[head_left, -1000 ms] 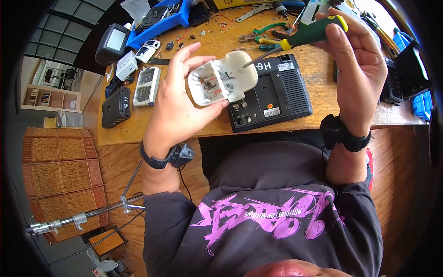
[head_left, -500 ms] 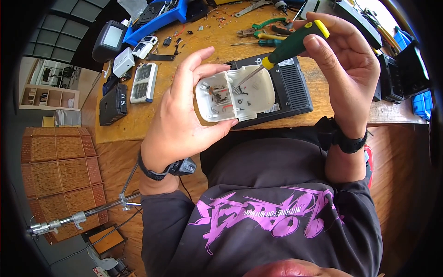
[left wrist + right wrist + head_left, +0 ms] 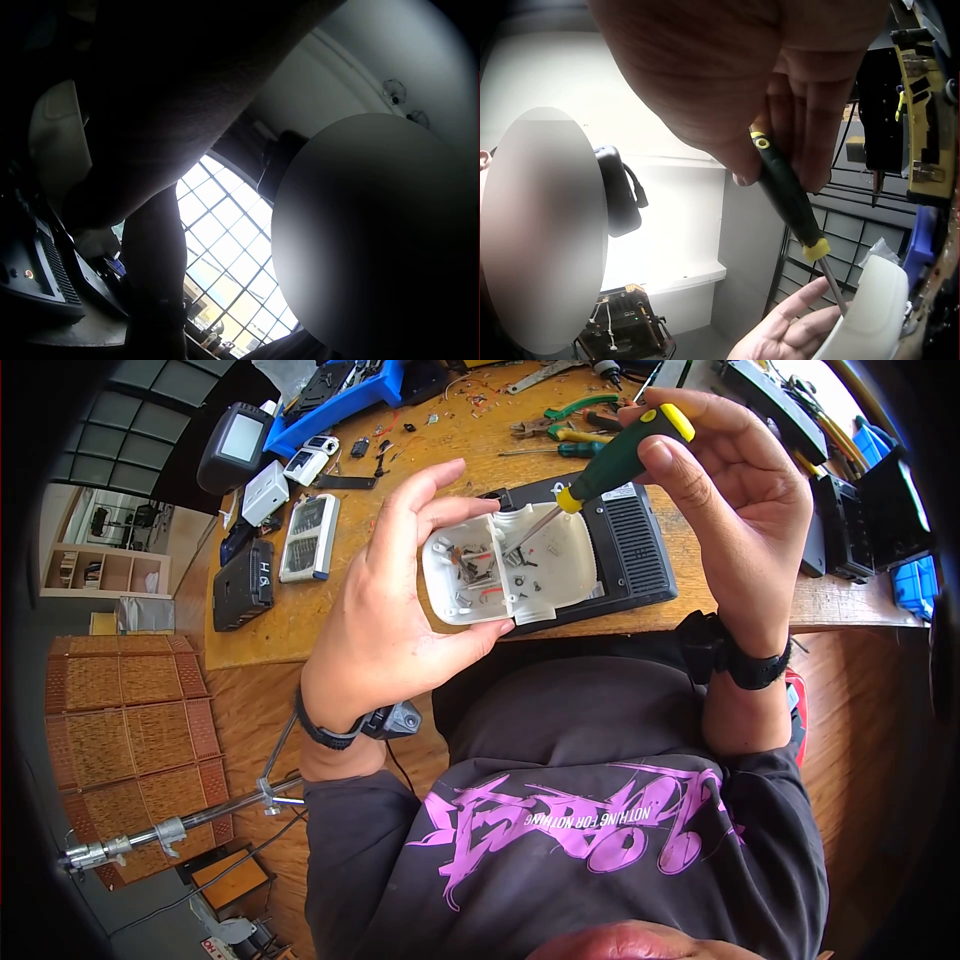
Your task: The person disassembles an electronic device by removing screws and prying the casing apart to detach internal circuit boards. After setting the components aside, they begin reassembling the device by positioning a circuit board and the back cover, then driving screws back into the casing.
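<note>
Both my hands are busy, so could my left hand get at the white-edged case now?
Probably, but only once free: the left hand is holding the white tray. The white-edged case lies on the table to that hand's left, with bare wood between, so the way looks open.

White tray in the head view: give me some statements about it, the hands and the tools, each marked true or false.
1. The right hand holds a green-and-yellow screwdriver. True.
2. The left hand lies flat on the table. False: it grips the white tray.
3. The white tray is empty. False: small loose parts lie in it.
4. The screwdriver's shaft reaches into the white tray. True.
5. A wristband is on the right wrist. True.
</note>
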The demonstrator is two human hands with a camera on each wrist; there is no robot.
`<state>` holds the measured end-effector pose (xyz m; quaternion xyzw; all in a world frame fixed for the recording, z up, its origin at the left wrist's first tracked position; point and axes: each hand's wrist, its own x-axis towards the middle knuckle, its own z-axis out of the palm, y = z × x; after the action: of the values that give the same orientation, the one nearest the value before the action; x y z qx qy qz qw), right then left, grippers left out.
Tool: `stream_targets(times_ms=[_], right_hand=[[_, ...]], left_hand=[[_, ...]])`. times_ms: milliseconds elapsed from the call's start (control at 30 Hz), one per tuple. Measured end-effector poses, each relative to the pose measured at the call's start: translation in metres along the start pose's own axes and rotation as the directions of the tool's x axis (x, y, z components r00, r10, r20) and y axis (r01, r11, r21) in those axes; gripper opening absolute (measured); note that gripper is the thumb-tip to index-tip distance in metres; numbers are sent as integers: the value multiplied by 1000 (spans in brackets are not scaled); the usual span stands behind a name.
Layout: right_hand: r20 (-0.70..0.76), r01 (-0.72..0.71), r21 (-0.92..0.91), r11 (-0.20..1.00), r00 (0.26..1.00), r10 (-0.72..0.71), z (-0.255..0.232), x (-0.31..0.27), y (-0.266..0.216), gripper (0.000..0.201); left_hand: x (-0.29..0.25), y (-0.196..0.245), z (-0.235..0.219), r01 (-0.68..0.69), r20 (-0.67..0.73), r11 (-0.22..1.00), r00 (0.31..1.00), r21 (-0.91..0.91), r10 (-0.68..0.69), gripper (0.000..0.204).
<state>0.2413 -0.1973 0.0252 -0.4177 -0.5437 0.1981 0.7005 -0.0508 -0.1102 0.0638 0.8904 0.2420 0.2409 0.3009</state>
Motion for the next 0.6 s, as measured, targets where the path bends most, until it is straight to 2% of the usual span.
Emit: stream_targets(times_ms=[300,367,400,433,500,533,567,600], right_hand=[[-44,40,53,998,998,-38,6,1,0,39],[-302,147,51,988,945,-125,22,4,-8,28],[-288,286,190,939,931,-225,19,9,-7,30],[-286,285,190,940,932,-225,18,12,-9,30],[-340,510,201,837,837,-428,17,19,-18,29],[-150,390,418,820,920,-361,7,16,-46,19],[-146,389,415,823,921,-361,-2,13,-42,19],[-23,335,227,914,941,-339,-8,13,-40,23]], left_hand=[[-1,2,-1,24,-6,1000,1000,11,-24,116],[-1,2,-1,22,-3,1000,1000,9,-22,116],[-2,3,-1,22,1,1000,1000,8,-22,116],[-2,2,0,23,0,1000,1000,6,-23,116],[-2,2,3,4,2,1000,1000,-2,-4,116],[-2,2,4,3,1,1000,1000,-6,-3,116],[-2,1,5,-13,13,1000,1000,-12,13,116],[-1,1,7,-30,25,999,999,-17,30,116]])
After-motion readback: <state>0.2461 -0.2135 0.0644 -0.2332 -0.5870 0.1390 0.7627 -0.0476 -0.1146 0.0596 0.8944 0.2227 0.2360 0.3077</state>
